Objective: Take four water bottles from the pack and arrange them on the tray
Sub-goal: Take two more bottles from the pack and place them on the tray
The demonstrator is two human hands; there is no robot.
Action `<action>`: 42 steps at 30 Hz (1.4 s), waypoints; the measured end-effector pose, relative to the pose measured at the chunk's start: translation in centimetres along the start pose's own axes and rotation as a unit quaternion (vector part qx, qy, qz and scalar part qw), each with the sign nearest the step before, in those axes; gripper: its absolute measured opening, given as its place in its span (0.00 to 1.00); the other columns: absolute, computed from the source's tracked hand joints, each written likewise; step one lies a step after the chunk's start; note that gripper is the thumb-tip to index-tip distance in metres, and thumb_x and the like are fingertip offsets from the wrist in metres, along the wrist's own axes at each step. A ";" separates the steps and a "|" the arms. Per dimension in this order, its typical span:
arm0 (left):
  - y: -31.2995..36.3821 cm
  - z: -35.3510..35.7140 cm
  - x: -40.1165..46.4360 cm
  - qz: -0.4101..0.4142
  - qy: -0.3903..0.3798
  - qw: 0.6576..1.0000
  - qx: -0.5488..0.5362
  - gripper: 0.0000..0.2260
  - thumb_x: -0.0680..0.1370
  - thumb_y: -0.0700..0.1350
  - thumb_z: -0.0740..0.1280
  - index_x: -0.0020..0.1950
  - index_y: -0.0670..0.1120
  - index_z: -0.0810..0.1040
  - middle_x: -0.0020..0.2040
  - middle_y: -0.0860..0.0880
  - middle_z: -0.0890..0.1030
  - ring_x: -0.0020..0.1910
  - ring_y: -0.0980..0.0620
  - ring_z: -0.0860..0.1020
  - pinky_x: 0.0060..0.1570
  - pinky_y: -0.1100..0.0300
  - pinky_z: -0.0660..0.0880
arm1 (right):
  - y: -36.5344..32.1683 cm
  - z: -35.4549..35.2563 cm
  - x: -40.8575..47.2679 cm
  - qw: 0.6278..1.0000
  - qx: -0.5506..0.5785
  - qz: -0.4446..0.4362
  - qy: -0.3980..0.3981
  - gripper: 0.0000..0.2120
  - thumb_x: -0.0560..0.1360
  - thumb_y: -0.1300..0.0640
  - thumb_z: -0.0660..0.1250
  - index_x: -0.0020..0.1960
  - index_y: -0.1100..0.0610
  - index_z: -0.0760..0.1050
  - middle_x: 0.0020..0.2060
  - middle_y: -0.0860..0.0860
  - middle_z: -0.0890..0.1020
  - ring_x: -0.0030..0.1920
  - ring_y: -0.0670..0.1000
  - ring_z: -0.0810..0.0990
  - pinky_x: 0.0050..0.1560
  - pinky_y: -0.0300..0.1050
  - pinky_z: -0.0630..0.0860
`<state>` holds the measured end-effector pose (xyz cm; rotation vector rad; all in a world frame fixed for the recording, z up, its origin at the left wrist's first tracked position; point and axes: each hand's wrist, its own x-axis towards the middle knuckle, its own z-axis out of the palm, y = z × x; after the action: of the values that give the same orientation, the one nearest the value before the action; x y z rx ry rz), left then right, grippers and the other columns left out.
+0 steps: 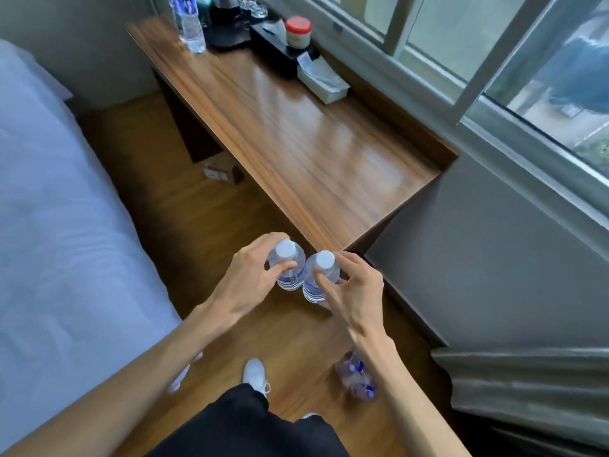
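Observation:
My left hand [250,278] grips a small clear water bottle [287,268] with a white cap, held upright above the wooden floor. My right hand [352,288] grips a second such bottle [318,280] right beside it; the two bottles touch. Both are just short of the near end of the wooden desk [296,143]. The pack of bottles [357,374] lies on the floor under my right forearm, partly hidden. At the desk's far end stands a black tray [230,37] with a kettle, and one or two bottles [189,24] stand at its left.
A bed with white sheets [49,209] fills the left. A black holder [280,51] with a red-lidded jar [298,31] and a tissue box [324,79] sit along the desk's window side. A grey curtain [527,384] hangs at the right. My white shoe [255,372] is below.

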<state>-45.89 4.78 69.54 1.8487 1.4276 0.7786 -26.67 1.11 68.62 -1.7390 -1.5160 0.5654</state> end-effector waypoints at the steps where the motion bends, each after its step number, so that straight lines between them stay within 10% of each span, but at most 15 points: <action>1: -0.8 -1.2 0.7 -0.003 0.005 1.000 0.003 0.15 0.76 0.46 0.72 0.62 0.48 0.76 0.56 0.52 0.81 0.55 0.51 0.80 0.55 0.49 0.80 | -0.9 1.1 0.9 1.000 0.004 -0.006 0.000 0.15 0.71 0.51 0.77 0.56 0.54 0.85 0.51 0.47 0.86 0.48 0.45 0.82 0.47 0.48 0.84; 20: -12.0 -21.0 21.0 -0.042 0.123 0.990 0.054 0.17 0.76 0.47 0.72 0.64 0.47 0.76 0.60 0.49 0.81 0.59 0.53 0.79 0.54 0.55 0.82 | -16.2 18.7 25.9 0.990 0.005 -0.129 -0.050 0.16 0.71 0.51 0.78 0.58 0.55 0.85 0.53 0.50 0.86 0.50 0.46 0.84 0.51 0.32 0.76; 27: -15.6 -28.3 30.0 -0.057 0.169 0.983 0.047 0.16 0.76 0.45 0.72 0.63 0.47 0.75 0.59 0.50 0.81 0.59 0.53 0.79 0.54 0.52 0.83 | -21.3 25.4 37.0 0.982 0.036 -0.173 -0.071 0.16 0.73 0.50 0.75 0.58 0.54 0.85 0.53 0.46 0.86 0.49 0.44 0.83 0.52 0.43 0.83; 32: -18.2 -33.5 36.5 -0.053 0.180 0.981 0.052 0.16 0.76 0.45 0.72 0.62 0.46 0.75 0.58 0.51 0.80 0.58 0.55 0.78 0.52 0.60 0.81 | -25.0 29.7 44.2 0.978 0.028 -0.193 -0.073 0.15 0.73 0.50 0.75 0.57 0.54 0.85 0.53 0.46 0.86 0.47 0.39 0.79 0.48 0.27 0.74; 42: -26.6 -42.4 49.7 -0.025 0.149 0.987 0.049 0.14 0.76 0.45 0.72 0.61 0.48 0.76 0.57 0.51 0.81 0.58 0.54 0.79 0.53 0.53 0.83 | -30.2 39.8 56.1 0.982 0.019 -0.180 -0.054 0.17 0.73 0.49 0.75 0.59 0.54 0.84 0.56 0.46 0.85 0.52 0.43 0.82 0.52 0.39 0.81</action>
<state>-83.36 64.14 76.65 1.8177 1.7193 1.0084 -64.20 65.87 75.03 -1.3774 -1.8302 0.5014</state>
